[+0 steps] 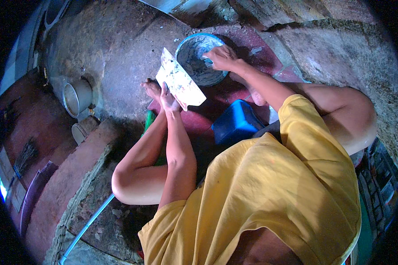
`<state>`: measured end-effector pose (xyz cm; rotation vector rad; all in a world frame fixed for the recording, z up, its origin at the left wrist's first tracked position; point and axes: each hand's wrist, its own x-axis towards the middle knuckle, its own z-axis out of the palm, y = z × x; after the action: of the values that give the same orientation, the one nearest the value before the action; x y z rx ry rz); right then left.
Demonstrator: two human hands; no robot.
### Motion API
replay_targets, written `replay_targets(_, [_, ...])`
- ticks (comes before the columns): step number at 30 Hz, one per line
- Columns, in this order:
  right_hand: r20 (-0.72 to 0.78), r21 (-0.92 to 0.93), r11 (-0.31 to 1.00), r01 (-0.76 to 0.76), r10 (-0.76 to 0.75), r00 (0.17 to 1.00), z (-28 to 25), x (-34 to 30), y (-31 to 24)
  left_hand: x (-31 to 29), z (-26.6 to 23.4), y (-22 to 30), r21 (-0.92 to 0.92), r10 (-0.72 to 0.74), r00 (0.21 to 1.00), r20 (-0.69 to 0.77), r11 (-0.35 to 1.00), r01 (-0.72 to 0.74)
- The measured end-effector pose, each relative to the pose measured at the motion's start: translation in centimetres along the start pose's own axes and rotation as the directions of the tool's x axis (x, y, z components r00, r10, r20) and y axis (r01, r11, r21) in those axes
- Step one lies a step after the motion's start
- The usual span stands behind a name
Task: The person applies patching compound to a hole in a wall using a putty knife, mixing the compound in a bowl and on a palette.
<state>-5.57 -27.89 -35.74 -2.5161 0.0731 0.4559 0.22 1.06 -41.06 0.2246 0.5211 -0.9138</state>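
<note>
The right hand (221,57) is held in the mouth of the blue-rimmed basin (186,54), upper centre of the frame, fingers bent; whether grey paste (198,74) is grasped cannot be told. Just left of the basin, the white panel (181,81) is slanted lengthwise from upper left to lower right, pointed corner uppermost, its left edge gripped by the left hand (169,102).

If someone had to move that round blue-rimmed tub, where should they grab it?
Probably by its far blue rim, coming down from above and pinching the edge. It curves round an open top, and that stretch looks unobstructed. The right hand reaches in from the right and the smeared white panel is close on the left, making those sides awkward.
</note>
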Motion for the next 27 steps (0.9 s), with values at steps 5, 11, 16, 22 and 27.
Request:
replay_targets(5, [-0.05, 0.154, 0.988, -0.02, 0.028, 0.998, 0.4, 0.2, 1.3, -0.1, 1.1, -0.5, 0.008, -0.011, 0.999, 0.053, 1.0, 0.011])
replay_targets(11, [-0.086, 0.347, 0.926, -0.148, 0.189, 0.978, -3.0, -2.2, 3.8, -1.5, 3.1, -1.6, 0.082, 0.168, 0.986, -0.019, 0.983, -0.166])
replay_targets(16, [-0.212, 0.683, 0.73, 0.03, 0.159, 0.964, -7.3, -7.1, 1.9, -2.9, 5.8, -0.1, 0.07, 0.273, 0.952, 0.139, 0.956, -0.284])
replay_targets(22, [-0.403, 0.67, 0.684, 0.288, 0.01, 0.915, -14.4, -9.8, -4.4, -4.0, 13.8, 1.1, 0.293, 0.311, 0.941, 0.131, 0.895, -0.336])
replay_targets(27, [-0.565, 0.297, 0.862, 0.411, -0.188, 0.803, -16.6, -11.3, -12.0, -6.7, 16.2, 3.3, 0.296, 0.402, 0.912, 0.086, 0.863, -0.409])
